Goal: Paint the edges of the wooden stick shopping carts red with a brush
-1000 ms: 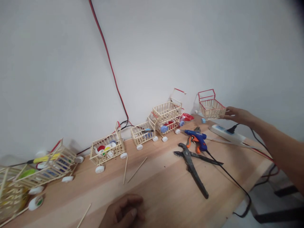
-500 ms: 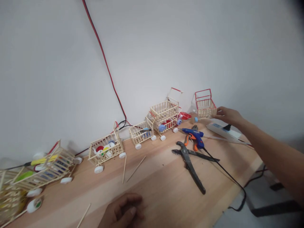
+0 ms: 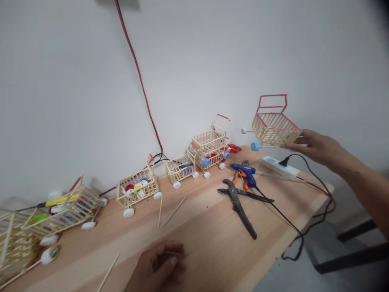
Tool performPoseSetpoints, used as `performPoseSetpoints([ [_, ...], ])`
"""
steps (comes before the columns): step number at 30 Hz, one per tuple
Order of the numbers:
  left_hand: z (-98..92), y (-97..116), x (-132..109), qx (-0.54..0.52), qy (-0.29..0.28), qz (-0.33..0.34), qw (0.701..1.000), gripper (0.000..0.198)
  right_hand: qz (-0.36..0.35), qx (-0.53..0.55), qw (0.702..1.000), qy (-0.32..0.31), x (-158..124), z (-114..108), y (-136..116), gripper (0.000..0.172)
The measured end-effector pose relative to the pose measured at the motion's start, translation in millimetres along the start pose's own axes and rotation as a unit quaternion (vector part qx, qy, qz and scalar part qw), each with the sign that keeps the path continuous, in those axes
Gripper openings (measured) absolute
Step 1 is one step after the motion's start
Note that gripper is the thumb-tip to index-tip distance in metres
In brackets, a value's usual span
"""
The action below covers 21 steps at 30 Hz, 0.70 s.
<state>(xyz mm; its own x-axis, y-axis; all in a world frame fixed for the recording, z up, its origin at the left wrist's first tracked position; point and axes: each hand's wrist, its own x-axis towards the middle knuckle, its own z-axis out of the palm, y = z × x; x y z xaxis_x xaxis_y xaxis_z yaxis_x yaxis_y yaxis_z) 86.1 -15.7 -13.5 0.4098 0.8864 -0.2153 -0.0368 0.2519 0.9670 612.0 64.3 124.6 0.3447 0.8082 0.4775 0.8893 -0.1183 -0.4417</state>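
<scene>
I could see the red-trimmed cart point(image 3: 273, 130) up at the right, held off the counter point(image 3: 206, 227) in the right hand point(image 3: 319, 148), though I could not follow every finger, since some went out of sight against the slats. The right grip was pinching the basket low at its near right corner, so nearly all of the cart lay to the left of the fingers, with its red handle point(image 3: 273, 95) standing at the far end, away from the hand. Of its wheels I made out only a white wheel point(image 3: 243, 131) and a blue wheel point(image 3: 255, 146), both on the side away from the grip; any others were hidden from me. Below the cart a power strip point(image 3: 273, 164) lay on the counter, and the right forearm ran out of my view at the right edge. The left hand point(image 3: 161, 263) was cut off at the wrist by the bottom edge, its grip loosely curled with the thumb apart from the forefinger; its palm was too dark for me to read. A glue gun point(image 3: 247, 172) covered part of an orange-handled tool point(image 3: 235, 177), with black pliers point(image 3: 240, 209) nearer me. The stacked carts point(image 3: 209, 142) partly blocked a red piece point(image 3: 233, 149), and the leftmost cart point(image 3: 7, 240) was cropped and blurred.
</scene>
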Motion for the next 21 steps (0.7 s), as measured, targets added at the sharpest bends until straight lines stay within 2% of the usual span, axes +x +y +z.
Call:
performPoseSetpoints([
  [2, 6.2, 11.4, -1.1, -0.006, 0.019, 0.012, 1.0, 0.045, -0.04, 0.033, 0.998, -0.04, -21.3, -3.0, -10.2, 0.067],
  [4, 14.2, 24.6, -1.7, -0.001, 0.033, 0.02, 0.999, 0.042, -0.069, 0.047, 0.995, -0.062, -45.2, -1.1, -22.4, 0.068],
  [7, 27.9, 41.8, -1.2, 0.001, 0.026, 0.029, 0.999, 0.037, -0.103, 0.057, 0.99, -0.079, -87.1, 9.2, -44.8, 0.059],
  [10, 40.6, 49.0, -1.8, 0.003, -0.001, 0.028, 1.0, 0.037, -0.142, 0.089, 0.982, -0.083, -134.4, 23.6, -71.1, 0.048],
  [12, 46.3, 47.4, -4.2, 0.0, -0.004, 0.019, 1.0, 0.038, -0.172, 0.145, 0.967, -0.119, -164.3, 33.1, -90.7, 0.046],
  [15, 46.2, 38.5, -9.7, -0.002, 0.013, 0.003, 1.0, 0.038, -0.176, 0.211, 0.942, -0.195, -198.6, 48.5, -121.2, 0.037],
  [17, 39.6, 30.6, -12.6, 0.011, 0.021, -0.002, 1.0, 0.043, -0.171, 0.243, 0.921, -0.252, -212.2, 61.6, -138.6, 0.034],
  [21, 19.3, 15.8, -16.4, 0.039, 0.048, 0.004, 0.998, 0.054, -0.187, 0.266, 0.906, -0.273, -222.3, 91.6, -158.8, 0.031],
])
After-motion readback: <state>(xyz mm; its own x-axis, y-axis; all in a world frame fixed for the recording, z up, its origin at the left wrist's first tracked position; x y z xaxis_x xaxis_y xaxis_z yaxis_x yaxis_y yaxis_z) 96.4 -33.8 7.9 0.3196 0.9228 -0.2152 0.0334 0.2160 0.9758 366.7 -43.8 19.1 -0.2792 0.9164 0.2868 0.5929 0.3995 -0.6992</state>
